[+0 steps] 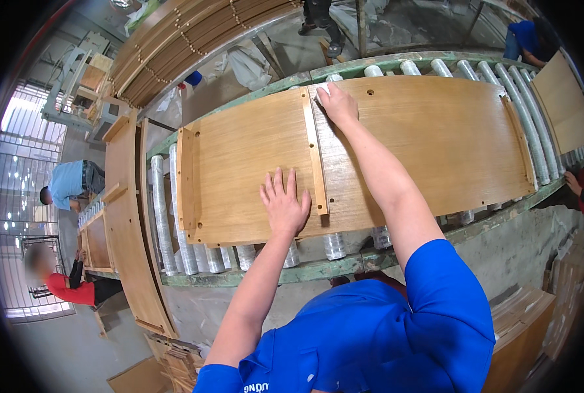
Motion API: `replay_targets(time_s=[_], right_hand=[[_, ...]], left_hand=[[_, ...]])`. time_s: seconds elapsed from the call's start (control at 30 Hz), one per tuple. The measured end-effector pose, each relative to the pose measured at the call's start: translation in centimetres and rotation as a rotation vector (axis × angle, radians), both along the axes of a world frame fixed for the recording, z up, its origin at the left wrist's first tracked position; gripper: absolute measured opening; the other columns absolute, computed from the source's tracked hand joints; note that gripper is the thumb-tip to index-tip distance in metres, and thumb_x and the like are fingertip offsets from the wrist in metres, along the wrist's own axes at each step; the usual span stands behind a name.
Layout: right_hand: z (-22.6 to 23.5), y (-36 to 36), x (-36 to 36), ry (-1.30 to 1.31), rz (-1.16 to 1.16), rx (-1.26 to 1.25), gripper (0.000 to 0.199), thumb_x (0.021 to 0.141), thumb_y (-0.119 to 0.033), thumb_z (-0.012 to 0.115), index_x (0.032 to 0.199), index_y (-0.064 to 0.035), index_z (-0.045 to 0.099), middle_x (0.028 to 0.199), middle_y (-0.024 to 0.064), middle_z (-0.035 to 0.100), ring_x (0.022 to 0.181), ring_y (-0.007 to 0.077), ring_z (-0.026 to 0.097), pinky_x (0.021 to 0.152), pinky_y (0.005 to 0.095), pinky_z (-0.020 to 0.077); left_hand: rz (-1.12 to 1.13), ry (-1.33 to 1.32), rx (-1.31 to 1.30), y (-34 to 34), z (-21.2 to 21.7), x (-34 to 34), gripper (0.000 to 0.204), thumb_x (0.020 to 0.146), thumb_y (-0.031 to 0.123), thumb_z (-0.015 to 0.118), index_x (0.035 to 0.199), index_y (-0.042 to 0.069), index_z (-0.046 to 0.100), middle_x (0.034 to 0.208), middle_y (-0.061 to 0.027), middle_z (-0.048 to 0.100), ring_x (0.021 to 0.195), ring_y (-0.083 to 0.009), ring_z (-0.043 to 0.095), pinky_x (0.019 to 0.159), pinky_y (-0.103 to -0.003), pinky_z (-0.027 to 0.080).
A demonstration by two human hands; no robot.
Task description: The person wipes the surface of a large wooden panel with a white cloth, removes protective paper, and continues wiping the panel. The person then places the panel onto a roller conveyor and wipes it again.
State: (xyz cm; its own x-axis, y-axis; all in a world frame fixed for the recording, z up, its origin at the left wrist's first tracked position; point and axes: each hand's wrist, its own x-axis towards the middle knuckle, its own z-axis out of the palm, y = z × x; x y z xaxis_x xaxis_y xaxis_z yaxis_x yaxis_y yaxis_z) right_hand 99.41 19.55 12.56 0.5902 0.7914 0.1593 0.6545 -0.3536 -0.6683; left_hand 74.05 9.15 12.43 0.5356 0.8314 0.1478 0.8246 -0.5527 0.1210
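Note:
A long wooden panel (429,141) with a curved far edge lies across the rollers in front of me. Wooden strips with holes run along both its ends, and a third strip (315,154) crosses it between my hands. My left hand (284,208) rests flat on the panel, fingers spread, left of the middle strip. Near the far edge, my right hand (339,105) is closed on a small white piece (322,93) beside the far end of that strip. The white piece is mostly covered by my fingers, so its kind cannot be told.
The wrapped rollers (158,216) sit in a green conveyor frame (266,276). Another long panel (125,223) stands to the left, near two people (76,180). A tilted board (564,101) is at the right, by another person. Slatted wood (167,46) is stacked beyond.

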Motion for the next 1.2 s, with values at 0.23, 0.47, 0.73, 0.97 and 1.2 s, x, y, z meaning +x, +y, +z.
replay_targets(time_s=[0.23, 0.47, 0.73, 0.97, 1.2], right_hand=[[-0.8, -4.2, -1.8, -0.014, 0.065, 0.017, 0.040, 0.089, -0.046, 0.043, 0.091, -0.0085, 0.057, 0.080, 0.0217, 0.064, 0.079, 0.0397, 0.061, 0.071, 0.0490, 0.0467], [-2.0, -10.5, -4.1, 0.006, 0.147, 0.112, 0.037, 0.088, -0.042, 0.048, 0.084, -0.0059, 0.054, 0.072, 0.0232, 0.061, 0.073, 0.0426, 0.059, 0.064, 0.0499, 0.0450], [-1.0, -18.6, -8.0, 0.041, 0.271, 0.039, 0.035, 0.089, -0.039, 0.050, 0.079, -0.0054, 0.053, 0.065, 0.0209, 0.058, 0.065, 0.0404, 0.057, 0.059, 0.0477, 0.0434], [-0.6, -21.6, -9.1, 0.034, 0.293, 0.008, 0.034, 0.088, -0.039, 0.050, 0.079, -0.0067, 0.054, 0.068, 0.0190, 0.061, 0.066, 0.0387, 0.060, 0.058, 0.0467, 0.0449], [-0.5, -22.1, -8.9, 0.014, 0.330, 0.001, 0.031, 0.088, -0.038, 0.052, 0.081, -0.0075, 0.056, 0.068, 0.0181, 0.061, 0.066, 0.0379, 0.060, 0.058, 0.0460, 0.0452]], left_hand=[[0.009, -0.050, 0.020, 0.0, -0.3, -0.3, 0.057, 0.084, 0.039, 0.048, 0.134, 0.012, 0.041, 0.140, -0.0174, 0.033, 0.132, -0.0382, 0.023, 0.108, -0.054, 0.014], [0.008, -0.067, 0.027, -0.1, -0.4, -0.3, 0.056, 0.085, 0.040, 0.047, 0.134, 0.012, 0.042, 0.140, -0.0170, 0.033, 0.132, -0.0380, 0.023, 0.108, -0.054, 0.015], [0.026, -0.074, 0.071, -0.2, -0.7, -0.8, 0.056, 0.085, 0.041, 0.047, 0.134, 0.014, 0.041, 0.139, -0.0160, 0.035, 0.132, -0.0362, 0.025, 0.108, -0.053, 0.015], [0.033, -0.048, 0.033, -0.4, -0.5, -0.7, 0.057, 0.087, 0.042, 0.045, 0.136, 0.015, 0.039, 0.141, -0.0151, 0.033, 0.133, -0.0352, 0.023, 0.109, -0.052, 0.014], [0.045, -0.019, 0.019, -0.3, -0.6, -0.6, 0.057, 0.088, 0.044, 0.042, 0.137, 0.015, 0.037, 0.142, -0.0136, 0.031, 0.134, -0.0345, 0.022, 0.110, -0.051, 0.013]])
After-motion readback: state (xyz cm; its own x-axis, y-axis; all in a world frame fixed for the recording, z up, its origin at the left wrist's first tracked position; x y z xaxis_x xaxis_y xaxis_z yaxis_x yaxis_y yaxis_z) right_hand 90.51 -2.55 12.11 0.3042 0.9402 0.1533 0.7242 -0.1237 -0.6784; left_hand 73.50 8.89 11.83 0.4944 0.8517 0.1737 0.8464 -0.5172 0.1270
